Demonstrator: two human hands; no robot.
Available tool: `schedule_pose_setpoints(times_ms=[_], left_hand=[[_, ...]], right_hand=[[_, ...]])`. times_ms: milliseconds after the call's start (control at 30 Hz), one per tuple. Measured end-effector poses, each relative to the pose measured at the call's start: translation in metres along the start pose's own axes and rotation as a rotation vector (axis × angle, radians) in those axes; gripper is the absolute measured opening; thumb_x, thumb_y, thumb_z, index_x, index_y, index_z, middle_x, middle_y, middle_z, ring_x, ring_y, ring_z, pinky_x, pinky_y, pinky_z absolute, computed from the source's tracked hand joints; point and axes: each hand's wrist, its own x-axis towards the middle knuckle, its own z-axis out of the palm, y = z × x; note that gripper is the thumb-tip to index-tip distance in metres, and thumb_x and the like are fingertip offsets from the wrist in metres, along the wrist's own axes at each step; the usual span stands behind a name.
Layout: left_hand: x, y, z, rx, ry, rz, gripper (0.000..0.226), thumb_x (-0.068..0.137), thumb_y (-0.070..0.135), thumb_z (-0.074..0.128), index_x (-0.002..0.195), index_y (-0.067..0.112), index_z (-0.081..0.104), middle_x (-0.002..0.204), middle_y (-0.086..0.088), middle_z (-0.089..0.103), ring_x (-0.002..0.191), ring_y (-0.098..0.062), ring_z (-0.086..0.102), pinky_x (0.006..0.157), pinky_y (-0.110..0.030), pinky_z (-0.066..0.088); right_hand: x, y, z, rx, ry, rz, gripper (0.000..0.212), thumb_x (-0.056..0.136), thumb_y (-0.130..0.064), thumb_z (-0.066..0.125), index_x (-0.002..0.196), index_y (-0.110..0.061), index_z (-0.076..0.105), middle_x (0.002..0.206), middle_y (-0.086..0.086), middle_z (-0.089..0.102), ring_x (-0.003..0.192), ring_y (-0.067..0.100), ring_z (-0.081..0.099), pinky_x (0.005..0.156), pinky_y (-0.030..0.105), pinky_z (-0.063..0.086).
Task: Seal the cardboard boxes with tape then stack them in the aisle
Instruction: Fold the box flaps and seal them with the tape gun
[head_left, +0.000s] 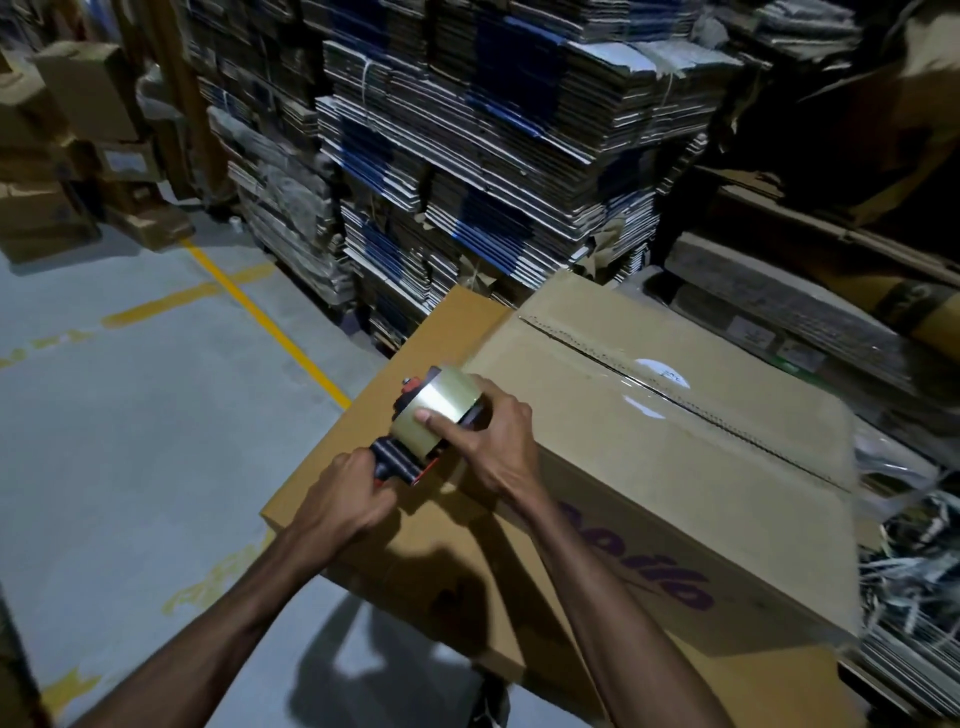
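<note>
Both hands work a tape dispenser (423, 423) held just above the left part of a lower cardboard box (415, 488), at the near left corner of the upper box. Left hand (345, 506) wraps its fingers round the dispenser's black handle, a firm closed grip. Right hand (488, 441) curls over the clear tape roll (441, 410), thumb laid flat across the roll's face, fingers bent round its far side. Dispenser frame shows red-orange with a bolt at the hub. Upper cardboard box (675, 452) sits on the lower one, offset to the right so a strip of the lower box's top shows along its left edge. Upper box flaps are closed; clear shiny tape (691, 410) runs along the centre seam from the far edge to the right edge, with a white round label under it. Purple lettering on the near side of the upper box, partly hidden by the right forearm. Behind the boxes, tall bundles of flattened cartons (493, 156). Left of them, grey floor (130, 415) with yellow lines (260, 317). More flat cardboard piled at the right
</note>
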Motion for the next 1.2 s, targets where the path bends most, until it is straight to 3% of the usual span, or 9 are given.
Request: schedule_pose_setpoints(times_ms=[100, 267, 433, 533, 800, 900, 1033, 1100, 1200], left_hand=[[0.002, -0.016, 0.011, -0.019, 0.011, -0.047, 0.023, 0.083, 0.019, 0.063, 0.069, 0.018, 0.045, 0.066, -0.002, 0.056, 0.059, -0.024, 0.056, 0.051, -0.031, 0.036], [0.011, -0.019, 0.006, 0.021, 0.039, -0.004, 0.022, 0.083, 0.018, 0.063, 0.069, 0.016, 0.047, 0.064, -0.005, 0.055, 0.057, -0.025, 0.052, 0.052, -0.034, 0.037], [0.005, -0.024, 0.001, 0.093, 0.063, -0.010, 0.012, 0.087, 0.022, 0.061, 0.084, 0.012, 0.056, 0.072, -0.004, 0.054, 0.064, -0.026, 0.052, 0.058, -0.034, 0.038], [0.004, -0.036, -0.003, 0.117, 0.047, -0.064, 0.014, 0.090, 0.022, 0.060, 0.081, 0.018, 0.049, 0.070, 0.004, 0.046, 0.067, -0.025, 0.051, 0.062, -0.032, 0.037], [0.022, -0.046, 0.013, -0.076, 0.096, -0.368, 0.030, 0.091, 0.030, 0.064, 0.070, 0.016, 0.047, 0.079, -0.011, 0.057, 0.082, -0.037, 0.060, 0.064, -0.034, 0.038], [0.031, -0.046, 0.033, -0.087, 0.097, -0.303, 0.018, 0.093, 0.024, 0.062, 0.088, 0.007, 0.059, 0.091, -0.017, 0.067, 0.092, -0.041, 0.065, 0.071, -0.038, 0.047], [0.045, -0.063, 0.062, -0.254, -0.169, -0.301, 0.061, 0.095, 0.026, 0.057, 0.141, 0.005, 0.023, 0.121, -0.028, 0.063, 0.105, -0.046, 0.063, 0.087, -0.048, 0.052], [0.055, -0.068, 0.067, -0.195, -0.277, -0.363, 0.088, 0.094, 0.029, 0.055, 0.155, 0.007, -0.004, 0.149, -0.035, 0.038, 0.130, -0.051, 0.049, 0.106, -0.053, 0.044], [0.060, -0.041, 0.058, -0.145, -0.035, -0.231, 0.076, 0.093, 0.020, 0.065, 0.151, 0.011, 0.016, 0.142, -0.021, 0.039, 0.130, -0.042, 0.044, 0.108, -0.050, 0.040]], right_hand=[[-0.003, -0.004, 0.003, -0.135, -0.023, -0.042, 0.086, 0.069, -0.082, 0.074, 0.135, -0.028, 0.061, 0.111, -0.004, 0.072, 0.096, 0.009, 0.065, 0.085, 0.035, 0.057], [0.004, -0.006, -0.011, -0.150, -0.140, 0.055, 0.108, 0.070, -0.084, 0.072, 0.154, -0.021, 0.048, 0.147, 0.008, 0.060, 0.134, 0.024, 0.055, 0.114, 0.041, 0.046], [-0.001, -0.009, -0.016, -0.128, -0.178, 0.088, 0.115, 0.069, -0.091, 0.064, 0.157, -0.019, 0.044, 0.154, 0.008, 0.054, 0.143, 0.025, 0.049, 0.118, 0.045, 0.042], [-0.004, -0.011, -0.014, -0.122, -0.173, 0.086, 0.108, 0.075, -0.087, 0.064, 0.157, -0.020, 0.044, 0.153, 0.009, 0.055, 0.142, 0.025, 0.049, 0.117, 0.044, 0.043], [-0.007, -0.007, -0.012, -0.144, -0.152, 0.078, 0.102, 0.078, -0.092, 0.054, 0.156, -0.028, 0.044, 0.152, 0.010, 0.056, 0.126, 0.031, 0.063, 0.108, 0.053, 0.051], [-0.005, -0.002, -0.008, -0.180, -0.170, 0.061, 0.101, 0.077, -0.094, 0.052, 0.155, -0.030, 0.045, 0.147, 0.008, 0.060, 0.110, 0.038, 0.070, 0.102, 0.054, 0.055], [-0.002, 0.001, -0.011, -0.225, -0.170, 0.052, 0.084, 0.086, -0.078, 0.056, 0.154, -0.029, 0.048, 0.143, 0.005, 0.064, 0.115, 0.035, 0.068, 0.106, 0.052, 0.053], [-0.001, -0.001, -0.015, -0.228, -0.169, 0.023, 0.064, 0.096, -0.052, 0.065, 0.152, -0.024, 0.052, 0.140, 0.007, 0.067, 0.121, 0.030, 0.066, 0.113, 0.044, 0.048], [0.003, 0.003, -0.019, -0.289, -0.124, -0.054, 0.051, 0.097, -0.020, 0.072, 0.146, -0.019, 0.060, 0.141, 0.003, 0.066, 0.131, 0.022, 0.061, 0.117, 0.030, 0.042]])
